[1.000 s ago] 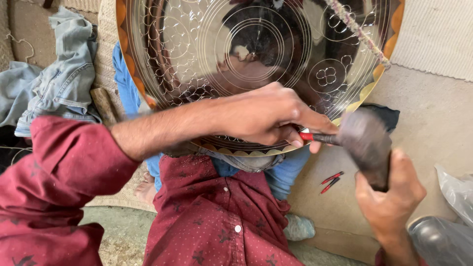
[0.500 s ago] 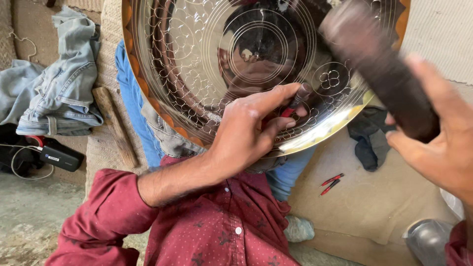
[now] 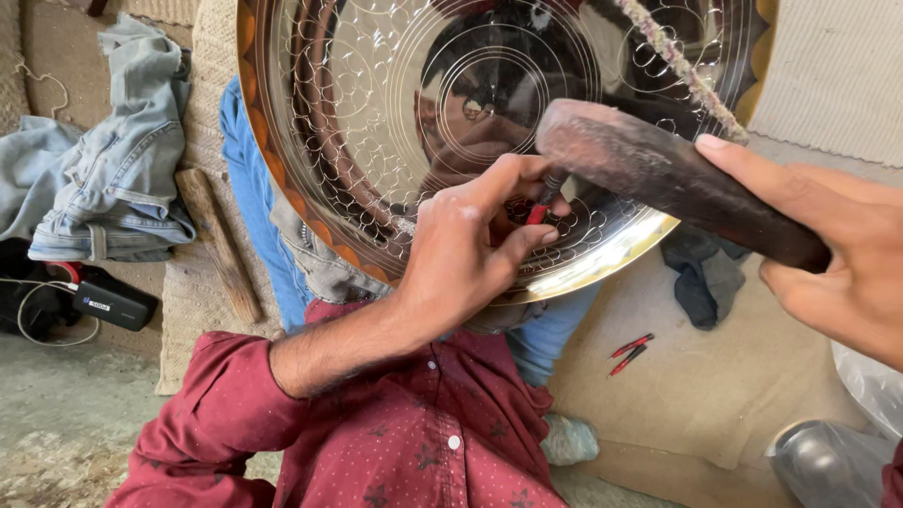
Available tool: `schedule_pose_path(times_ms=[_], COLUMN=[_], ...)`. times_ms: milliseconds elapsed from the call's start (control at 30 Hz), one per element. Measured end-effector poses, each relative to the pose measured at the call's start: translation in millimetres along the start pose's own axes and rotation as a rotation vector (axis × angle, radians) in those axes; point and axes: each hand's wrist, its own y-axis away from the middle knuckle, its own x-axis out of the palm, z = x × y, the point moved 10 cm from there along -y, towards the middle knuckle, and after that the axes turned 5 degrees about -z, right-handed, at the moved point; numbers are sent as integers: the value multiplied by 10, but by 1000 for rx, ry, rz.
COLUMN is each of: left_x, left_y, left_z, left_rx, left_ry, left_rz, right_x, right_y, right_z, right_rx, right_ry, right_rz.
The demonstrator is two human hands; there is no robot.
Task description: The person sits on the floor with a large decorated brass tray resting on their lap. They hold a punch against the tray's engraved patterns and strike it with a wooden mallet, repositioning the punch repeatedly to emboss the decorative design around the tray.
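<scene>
- Round tray (image 3: pixel 376 122): polished metal, mirror-glossy, engraved with fine curls and rings.
- Mallet (image 3: pixel 658 174): dark wood, worn and matt, dusty on its head.
- Punch (image 3: pixel 544 202): thin metal with a red coating.
- Shirt (image 3: pixel 423 442): maroon woven cloth, matt.
- Denim (image 3: pixel 113 169): faded, rumpled.

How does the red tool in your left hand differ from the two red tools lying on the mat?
The held red tool stands steep, tip on the engraved metal tray, pinched by the left hand; the spare red tools lie flat, untouched, on the tan mat. Fingers hide most of the held one; the spares show whole. All look slim and red-handled.
</scene>
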Motion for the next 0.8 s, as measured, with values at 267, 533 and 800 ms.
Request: schedule_pose_path(times_ms=[267, 533, 800], left_x=[153, 199, 438], left_y=[-73, -67, -161], left_z=[-30, -48, -178], left_rx=[81, 111, 293], left_ry=[58, 57, 100], left_rz=[143, 206, 466], right_x=[-40, 355, 225], right_y=[426, 841, 771], right_z=[-290, -1076, -328], right_rx=[-103, 259, 190], right_ry=[-34, -570, -378], right_rz=[-402, -450, -481])
